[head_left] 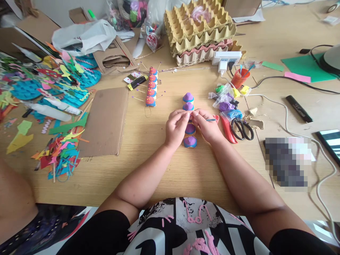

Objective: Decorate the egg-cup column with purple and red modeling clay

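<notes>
My left hand (176, 128) and my right hand (208, 125) meet over a strip of purple and blue egg-carton bumps (190, 141) on the table. Fingertips and thumbs of both hands are pinched together around something too small to make out. A thin blue tool (211, 120) sticks out from my right hand. The hands hide the middle of the strip. Left of it stands a finished-looking red and blue caterpillar (151, 92) with thin sticks on its sides.
Cardboard (105, 122), paper scraps (62, 150) and glue bottles (50, 110) lie left. To the right are black scissors (242, 129), a red cutter (228, 130), clay packets (227, 106) and an orange cup (239, 78). Egg trays (199, 32) stand behind. A person's arm (16, 191) is at lower left.
</notes>
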`<state>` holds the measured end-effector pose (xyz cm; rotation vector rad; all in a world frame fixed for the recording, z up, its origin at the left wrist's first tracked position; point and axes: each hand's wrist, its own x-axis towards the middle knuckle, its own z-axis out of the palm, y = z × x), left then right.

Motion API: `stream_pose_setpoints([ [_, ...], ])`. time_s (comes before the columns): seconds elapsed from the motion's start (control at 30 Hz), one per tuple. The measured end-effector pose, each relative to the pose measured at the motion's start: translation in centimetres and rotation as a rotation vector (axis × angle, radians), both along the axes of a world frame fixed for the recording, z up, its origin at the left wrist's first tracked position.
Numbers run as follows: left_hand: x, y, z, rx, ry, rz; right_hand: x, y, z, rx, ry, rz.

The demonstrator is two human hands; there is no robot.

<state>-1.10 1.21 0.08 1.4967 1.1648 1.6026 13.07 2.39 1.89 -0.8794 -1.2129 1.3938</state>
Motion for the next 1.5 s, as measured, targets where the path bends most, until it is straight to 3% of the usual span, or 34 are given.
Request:
stream_pose_setpoints([
  [0.23, 0.05, 0.04, 0.13, -0.055, -0.124, -0.036, 0.02, 0.03, -0.04, -0.018, 0.047, -0.009],
  [0.77, -0.08, 0.35, -0.26, 0.036, 0.054, 0.046, -0.05, -0.1, 0.11, -0.064, -0.008, -0.009],
  [1.03, -0.13, 0.35, -0.22, 0.053, 0.105, 0.092, 0.03, 0.04, -0.05, -0.014, 0.033, 0.014],
  [1.3, 0.05, -0.03, 0.15, -0.002, -0.027, 0.004, 0.01, -0.01, -0.12, -0.055, 0.036, -0.022],
  [1.5, 0.03, 0.05, 0.07, 0.041, 0.052, 0.018, -0.08, -0.07, -0.09, -0.053, 0.043, -0.02],
])
